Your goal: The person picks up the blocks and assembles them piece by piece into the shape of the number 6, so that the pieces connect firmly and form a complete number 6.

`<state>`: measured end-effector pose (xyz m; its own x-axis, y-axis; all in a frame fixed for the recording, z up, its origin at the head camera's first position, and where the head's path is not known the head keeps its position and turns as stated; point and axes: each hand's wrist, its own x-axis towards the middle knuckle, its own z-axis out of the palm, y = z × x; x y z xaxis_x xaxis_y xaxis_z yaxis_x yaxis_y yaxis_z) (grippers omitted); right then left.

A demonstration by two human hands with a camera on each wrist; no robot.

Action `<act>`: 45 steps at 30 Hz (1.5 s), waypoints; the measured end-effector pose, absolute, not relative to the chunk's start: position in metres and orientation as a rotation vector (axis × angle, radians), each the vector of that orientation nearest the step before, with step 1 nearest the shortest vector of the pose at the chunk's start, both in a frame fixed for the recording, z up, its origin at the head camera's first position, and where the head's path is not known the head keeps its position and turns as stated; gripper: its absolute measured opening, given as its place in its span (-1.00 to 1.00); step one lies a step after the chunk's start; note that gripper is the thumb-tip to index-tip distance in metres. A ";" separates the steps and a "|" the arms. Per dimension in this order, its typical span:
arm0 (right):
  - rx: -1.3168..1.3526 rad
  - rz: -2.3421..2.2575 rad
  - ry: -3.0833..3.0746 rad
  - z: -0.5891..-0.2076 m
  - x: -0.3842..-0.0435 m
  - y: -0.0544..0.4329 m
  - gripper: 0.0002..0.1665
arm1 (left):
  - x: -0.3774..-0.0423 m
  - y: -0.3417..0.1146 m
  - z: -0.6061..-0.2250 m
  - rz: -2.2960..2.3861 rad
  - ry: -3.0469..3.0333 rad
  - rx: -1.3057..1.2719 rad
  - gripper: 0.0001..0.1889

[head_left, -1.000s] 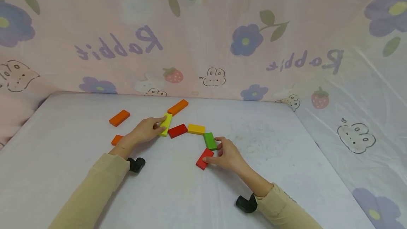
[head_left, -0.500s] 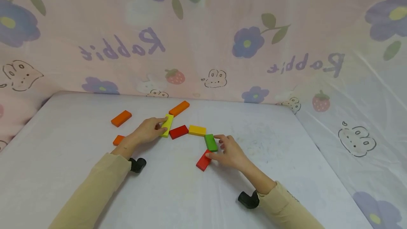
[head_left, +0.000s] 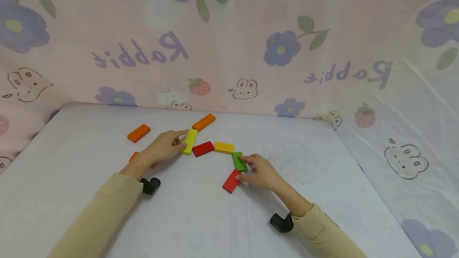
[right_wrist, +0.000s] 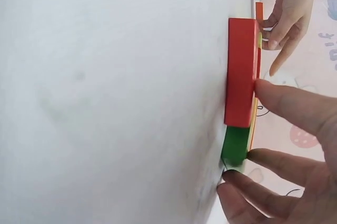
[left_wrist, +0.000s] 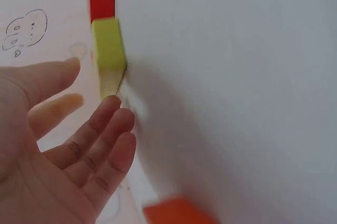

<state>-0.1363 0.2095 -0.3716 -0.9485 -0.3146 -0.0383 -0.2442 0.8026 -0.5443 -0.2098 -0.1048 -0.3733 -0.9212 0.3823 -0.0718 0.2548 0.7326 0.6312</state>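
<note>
Flat rectangular blocks form a bent line in the head view. My left hand (head_left: 165,146) is at the lime-yellow block (head_left: 190,141), index fingertip by its far end and thumb by its side; its fingers are loosely spread in the left wrist view. An orange block (head_left: 204,122) meets that block's far end. Rightward come a dark red block (head_left: 203,149), a golden-yellow block (head_left: 224,147), a green block (head_left: 239,166) and a bright red block (head_left: 230,182). My right hand (head_left: 261,172) has its thumb on the bright red block's edge and its index fingertip at the green one.
One orange block (head_left: 138,133) lies apart at the left. Another orange block (head_left: 134,156) is partly hidden behind my left wrist. The white tabletop (head_left: 193,218) ends at a printed cloth (head_left: 222,51) hanging behind and at the sides.
My right index finger has come from beside the green block onto it, and the thumb has drawn back to the bright red block's edge. The left hand stays by the lime-yellow block.
</note>
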 end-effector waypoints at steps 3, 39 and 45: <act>-0.470 -0.822 2.864 -0.371 -0.138 0.211 -0.28 | -0.207 -0.115 -0.369 0.918 2.764 0.542 -0.45; -0.491 -0.828 2.860 -0.372 -0.137 0.211 -0.26 | -0.177 -0.201 -0.358 0.837 2.763 0.651 -0.51; -0.486 -0.828 2.862 -0.372 -0.137 0.211 -0.26 | -0.175 -0.204 -0.359 0.870 2.743 0.657 -0.61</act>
